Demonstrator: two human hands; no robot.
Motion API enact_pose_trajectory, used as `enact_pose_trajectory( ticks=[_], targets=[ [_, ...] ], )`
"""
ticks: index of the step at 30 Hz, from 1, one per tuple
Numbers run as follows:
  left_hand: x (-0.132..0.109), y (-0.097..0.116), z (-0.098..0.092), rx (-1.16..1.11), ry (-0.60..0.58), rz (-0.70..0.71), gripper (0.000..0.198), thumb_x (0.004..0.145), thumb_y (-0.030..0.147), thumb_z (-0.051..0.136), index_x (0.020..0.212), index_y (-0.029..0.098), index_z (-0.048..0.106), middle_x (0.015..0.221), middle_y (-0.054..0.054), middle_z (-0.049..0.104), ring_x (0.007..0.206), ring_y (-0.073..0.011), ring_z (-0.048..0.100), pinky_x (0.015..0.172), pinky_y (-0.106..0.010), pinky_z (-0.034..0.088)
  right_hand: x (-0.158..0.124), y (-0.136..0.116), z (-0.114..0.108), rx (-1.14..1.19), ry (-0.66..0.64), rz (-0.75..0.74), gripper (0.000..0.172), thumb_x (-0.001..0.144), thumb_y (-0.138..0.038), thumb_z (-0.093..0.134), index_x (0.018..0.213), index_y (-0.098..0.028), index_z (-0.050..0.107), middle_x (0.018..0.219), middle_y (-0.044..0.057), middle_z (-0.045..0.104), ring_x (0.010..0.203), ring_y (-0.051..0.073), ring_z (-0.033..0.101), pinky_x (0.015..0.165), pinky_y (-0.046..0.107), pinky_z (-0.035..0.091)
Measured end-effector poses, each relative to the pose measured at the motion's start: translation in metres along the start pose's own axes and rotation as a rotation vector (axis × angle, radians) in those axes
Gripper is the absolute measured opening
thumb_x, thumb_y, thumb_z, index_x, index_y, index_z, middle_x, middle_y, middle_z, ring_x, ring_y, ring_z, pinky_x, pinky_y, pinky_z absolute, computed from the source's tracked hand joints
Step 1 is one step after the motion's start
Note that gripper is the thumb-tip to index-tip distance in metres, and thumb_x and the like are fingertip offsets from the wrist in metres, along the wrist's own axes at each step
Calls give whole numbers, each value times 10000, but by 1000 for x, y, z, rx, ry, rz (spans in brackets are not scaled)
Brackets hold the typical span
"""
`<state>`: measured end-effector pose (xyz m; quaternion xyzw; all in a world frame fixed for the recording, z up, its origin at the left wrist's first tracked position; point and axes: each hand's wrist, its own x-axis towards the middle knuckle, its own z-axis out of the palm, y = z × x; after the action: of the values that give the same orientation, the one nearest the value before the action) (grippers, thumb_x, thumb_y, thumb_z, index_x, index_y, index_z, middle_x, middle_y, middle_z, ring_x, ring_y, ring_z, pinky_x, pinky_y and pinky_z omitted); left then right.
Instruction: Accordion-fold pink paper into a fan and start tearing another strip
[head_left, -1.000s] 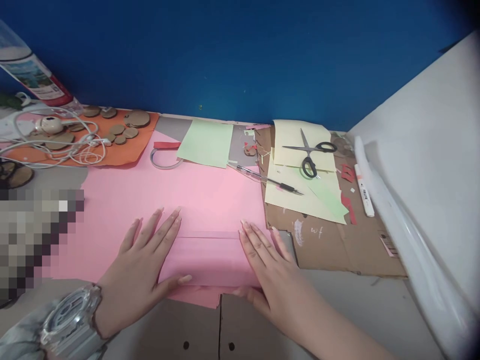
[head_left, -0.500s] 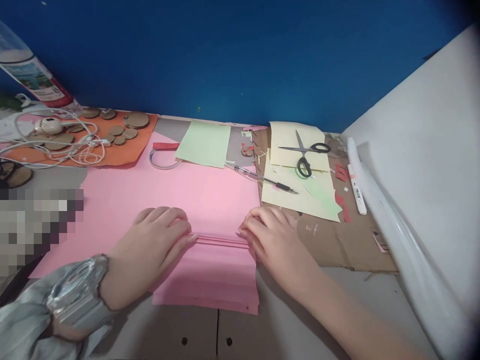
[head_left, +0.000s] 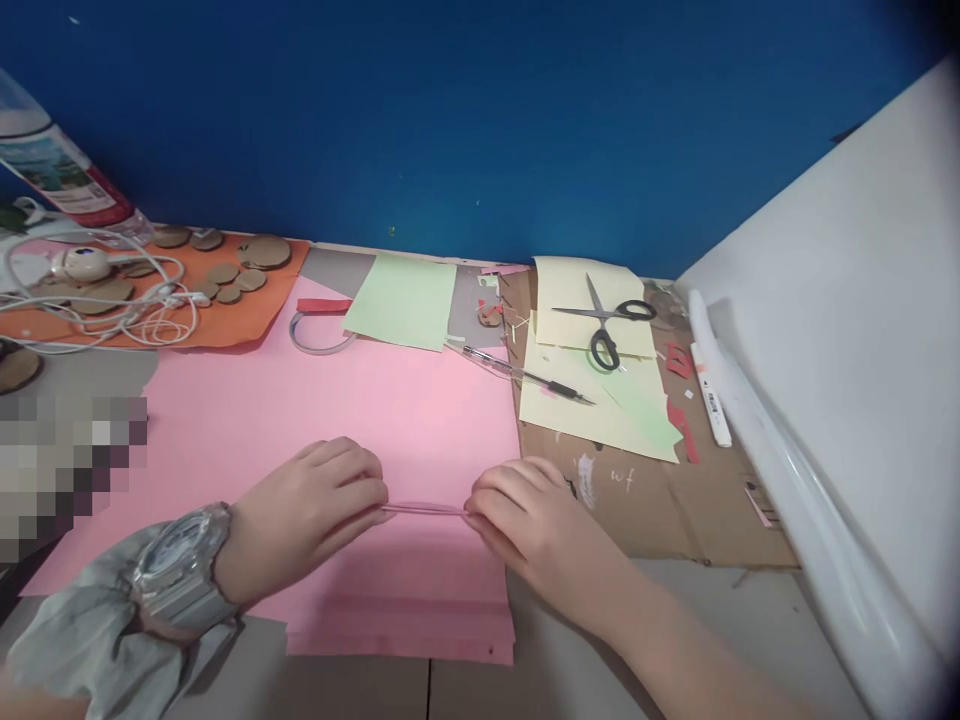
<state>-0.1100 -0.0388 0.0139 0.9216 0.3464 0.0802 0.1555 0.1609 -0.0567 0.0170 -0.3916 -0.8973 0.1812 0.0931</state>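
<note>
A large pink paper sheet [head_left: 390, 400] lies on the table in front of me, with several accordion pleats folded at its near end. My left hand [head_left: 315, 510], with a clear watch on its wrist, pinches the left end of a raised pink fold [head_left: 427, 509]. My right hand [head_left: 525, 515] pinches the right end of the same fold. Both hands have their fingers curled closed on the paper.
Black-handled scissors [head_left: 607, 320] lie on yellow paper [head_left: 592, 400], with a pen [head_left: 525, 376] and a white marker [head_left: 709, 395] near. A green sheet [head_left: 401, 300], orange paper [head_left: 225, 310] with cardboard discs, white cables [head_left: 112, 300] and brown cardboard [head_left: 675, 500] surround the pink sheet.
A second ago both hands lay flat, pressing the folded strip. They have since curled and pinched up a new fold, and the pleated stack has slid nearer to me.
</note>
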Motion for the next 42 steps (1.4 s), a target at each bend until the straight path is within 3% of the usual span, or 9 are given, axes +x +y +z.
enact_pose_trajectory(
  ticks=[6,10,13,18,23,26,30,36,42],
  targets=[
    [-1,-2,-4,35,77,-33,162,880,164,468,897,221,618,918,-29,601,854,-168,515,787,-316,406,-4,6,0,-89,68,33,231,808,5,434,879,-182,551,996,47,561,937,173,454,813,313,359],
    [-2,-2,-8,-19,12,-19,221,896,160,408,897,225,620,910,-17,601,797,-134,554,751,-261,424,-5,4,-5,-68,-26,57,228,763,21,456,815,-187,532,925,32,544,839,154,460,726,278,380],
    [-4,-4,-9,-72,-63,-49,238,907,172,382,933,220,613,958,-25,590,785,-125,571,725,-241,431,-4,3,-9,-36,-83,76,148,828,-56,479,794,-192,524,859,19,537,770,143,471,675,265,383],
    [-4,-3,-12,-178,-140,-110,194,910,263,414,916,212,601,931,-21,583,729,-112,566,680,-239,423,-5,3,-14,-50,-106,46,141,853,-78,481,806,-199,536,824,13,543,777,154,494,691,283,386],
    [0,-1,-14,-223,-145,-178,221,908,320,423,798,191,565,774,2,572,663,-114,529,625,-240,406,-7,1,-10,-142,-66,-49,214,822,0,425,790,-187,524,872,32,553,821,157,509,713,294,393],
    [0,-3,-11,-211,-115,-191,210,901,341,436,838,193,570,822,-14,579,737,-138,535,675,-263,418,-8,1,-9,-131,-83,-50,213,808,6,434,776,-189,511,876,26,549,813,152,506,693,282,396],
    [0,-6,-9,-191,-100,-191,207,877,383,481,909,203,579,893,-31,589,836,-172,530,742,-294,419,-8,-1,-9,-40,-116,18,174,830,-36,467,778,-199,496,842,8,545,761,143,493,652,269,397],
    [-2,-8,-17,-200,-177,-252,234,873,425,481,872,207,566,808,-2,573,754,-146,520,694,-266,402,-1,-6,-12,176,-66,305,154,916,-117,414,805,-211,466,864,-8,559,782,129,533,666,263,429],
    [-7,-13,-24,-175,-283,-357,277,852,475,481,807,210,550,725,10,545,630,-137,483,593,-256,375,-2,-5,-18,215,-100,287,75,933,-221,440,913,-233,512,990,-8,558,917,134,557,761,280,453]
  ],
)
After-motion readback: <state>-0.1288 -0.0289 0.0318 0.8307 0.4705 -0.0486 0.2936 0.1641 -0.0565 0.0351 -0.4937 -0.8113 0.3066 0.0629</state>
